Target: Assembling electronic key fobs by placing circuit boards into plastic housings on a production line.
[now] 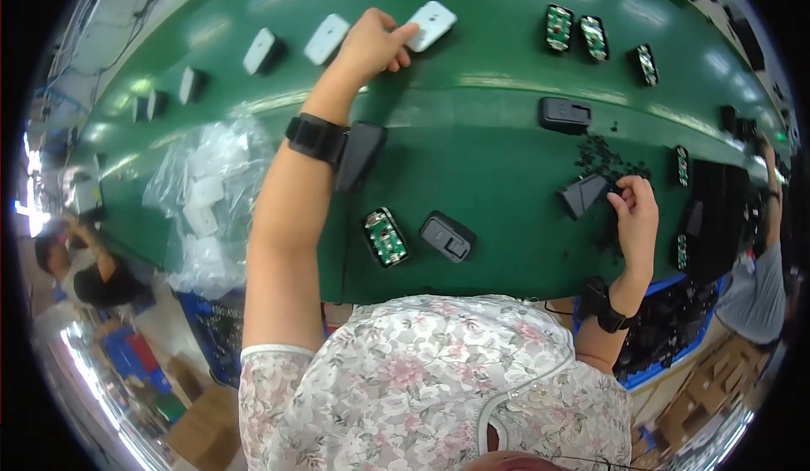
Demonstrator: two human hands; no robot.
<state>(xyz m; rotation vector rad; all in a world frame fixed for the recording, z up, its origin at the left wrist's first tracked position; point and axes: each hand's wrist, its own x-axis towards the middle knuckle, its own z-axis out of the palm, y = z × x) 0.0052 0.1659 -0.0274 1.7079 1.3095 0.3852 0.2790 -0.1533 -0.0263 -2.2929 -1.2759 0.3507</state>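
Green worktop (472, 159) fills most of the view, with a heap of small black pieces (601, 154) on it. Well left of that heap lies a clear plastic bag (181, 205) holding white parts. Two other people, one at each side of the view, sit or stand beyond the bench's ends.

Beyond the heap and to its left, the left hand (375, 45) is partly curled, a digit touching the near left edge of a white-faced device (433, 24); whether it grips cannot be told. More white-faced devices run in a row farther left of the heap.

At the heap's near side, the right hand (634, 205) has its fingertips drawn narrow by the end of a dark block (582, 196); whether they hold it or a small piece is unclear. Beyond the heap stand three open shells with green boards (593, 38); a dark grey casing (564, 115) lies just past it.
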